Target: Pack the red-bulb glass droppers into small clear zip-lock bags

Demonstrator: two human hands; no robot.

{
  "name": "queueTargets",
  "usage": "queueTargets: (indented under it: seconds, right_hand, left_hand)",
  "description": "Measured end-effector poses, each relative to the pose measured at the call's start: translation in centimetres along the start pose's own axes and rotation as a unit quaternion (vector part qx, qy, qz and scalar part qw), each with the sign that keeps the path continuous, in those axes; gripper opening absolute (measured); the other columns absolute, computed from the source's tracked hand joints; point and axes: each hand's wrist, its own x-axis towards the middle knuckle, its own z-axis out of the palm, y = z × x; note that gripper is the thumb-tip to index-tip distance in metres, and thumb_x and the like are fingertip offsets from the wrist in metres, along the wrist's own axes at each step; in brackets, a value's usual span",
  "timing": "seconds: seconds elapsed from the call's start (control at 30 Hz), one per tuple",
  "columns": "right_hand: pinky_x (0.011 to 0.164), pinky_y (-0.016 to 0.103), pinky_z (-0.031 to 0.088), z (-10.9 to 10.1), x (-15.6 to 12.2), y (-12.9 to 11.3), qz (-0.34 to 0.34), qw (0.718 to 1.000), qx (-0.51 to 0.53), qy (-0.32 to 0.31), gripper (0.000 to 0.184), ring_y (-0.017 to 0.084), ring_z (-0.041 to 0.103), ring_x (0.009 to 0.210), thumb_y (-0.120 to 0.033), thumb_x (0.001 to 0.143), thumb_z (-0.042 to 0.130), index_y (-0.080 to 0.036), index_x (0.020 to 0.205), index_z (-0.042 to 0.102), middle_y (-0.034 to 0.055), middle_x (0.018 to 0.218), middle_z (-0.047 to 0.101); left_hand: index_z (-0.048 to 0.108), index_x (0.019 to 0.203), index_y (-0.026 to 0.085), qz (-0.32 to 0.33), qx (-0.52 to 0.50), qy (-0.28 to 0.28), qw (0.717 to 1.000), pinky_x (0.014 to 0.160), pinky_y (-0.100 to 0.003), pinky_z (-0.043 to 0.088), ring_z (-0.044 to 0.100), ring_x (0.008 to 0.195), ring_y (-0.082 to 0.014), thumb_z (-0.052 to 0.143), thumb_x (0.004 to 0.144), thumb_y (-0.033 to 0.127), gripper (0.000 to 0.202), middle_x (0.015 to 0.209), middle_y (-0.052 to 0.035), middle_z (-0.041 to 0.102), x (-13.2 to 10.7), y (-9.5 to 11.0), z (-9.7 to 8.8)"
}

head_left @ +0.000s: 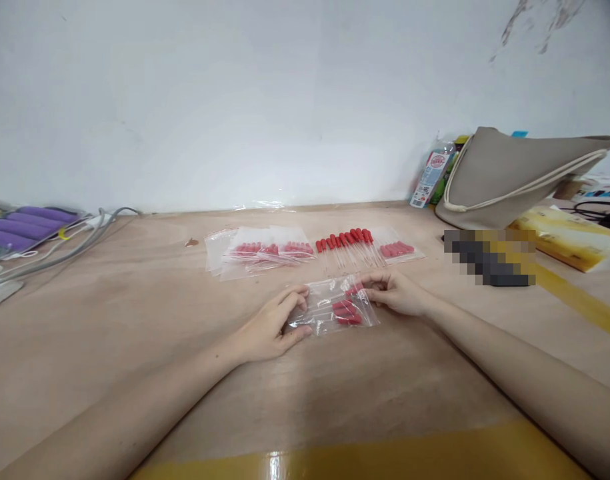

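A clear plastic zip bag [321, 315] lies in front of me, with several red-bulbed droppers [347, 319] in it, their thin clear stems pointing left. My left hand [277, 323] grips the bag's left end, thumb at the near edge and fingers curled at the far edge. At the right end, my right hand [392, 292] pinches by the red bulb of one dropper [353, 289]; how far that dropper is inside is hard to see. Just beyond the bag, a row of loose droppers [343, 240] lies with bulbs away from me.
Filled bags [269, 250] overlap left of the row, and another filled bag [397, 249] lies right. A grey-beige bag [509, 177], a carton [429, 179], a yellow packet [565, 237] and a blurred dark object [489, 260] are at right. Cables [85, 237] and purple rolls [29, 227] lie left.
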Motion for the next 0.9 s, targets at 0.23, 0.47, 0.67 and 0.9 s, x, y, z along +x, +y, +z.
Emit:
queueTargets:
  seconds: [0.23, 0.47, 0.67, 0.9]
  right_hand:
    - [0.076, 0.031, 0.045, 1.8, 0.2, -0.7, -0.094, 0.983, -0.146, 0.068, 0.024, 0.018, 0.059, 0.08, -0.035, 0.082, 0.049, -0.02, 0.075, 0.067, 0.0037, 0.082, 0.067]
    - [0.054, 0.024, 0.04, 2.1, 0.4, 0.5, -0.037, 0.979, -0.103, 0.17, 0.017, 0.012, 0.051, 0.057, -0.036, 0.072, 0.058, -0.019, 0.072, 0.054, -0.0008, 0.064, 0.057]
    - [0.058, 0.024, 0.04, -0.8, 2.7, -1.7, 0.019, 0.962, -0.205, 0.181, 0.012, 0.012, 0.052, 0.057, -0.029, 0.069, 0.058, -0.017, 0.069, 0.057, -0.0004, 0.063, 0.058]
    - [0.064, 0.027, 0.042, -0.5, 8.0, -3.8, 0.102, 0.894, -0.392, 0.192, 0.018, 0.02, 0.062, 0.075, -0.032, 0.073, 0.057, -0.018, 0.065, 0.065, 0.0072, 0.073, 0.068]
  left_hand:
    - [0.045, 0.104, 0.019, 0.008, 0.006, -0.001, 1.0, 0.101, -0.041, 0.038, 0.041, 0.125, -0.0245, 0.055, 0.085, 0.027, 0.023, 0.128, -0.0138, 0.047, 0.1, -0.2, 0.0]
    - [0.047, 0.113, 0.02, 0.008, 0.021, -0.012, 1.0, 0.102, -0.042, 0.038, 0.043, 0.124, -0.0249, 0.054, 0.086, 0.027, 0.028, 0.133, -0.0134, 0.043, 0.2, 0.0, 0.0]
    - [0.051, 0.112, 0.019, 0.012, 0.037, -0.015, 0.999, 0.103, -0.04, 0.038, 0.043, 0.124, -0.0247, 0.053, 0.087, 0.029, 0.028, 0.133, -0.0129, 0.044, 0.2, 0.1, -0.1]
    - [0.053, 0.118, 0.021, 0.003, 0.036, -0.025, 0.999, 0.103, -0.044, 0.038, 0.043, 0.126, -0.0258, 0.054, 0.087, 0.028, 0.032, 0.136, -0.0127, 0.044, 0.2, 0.1, -0.2]
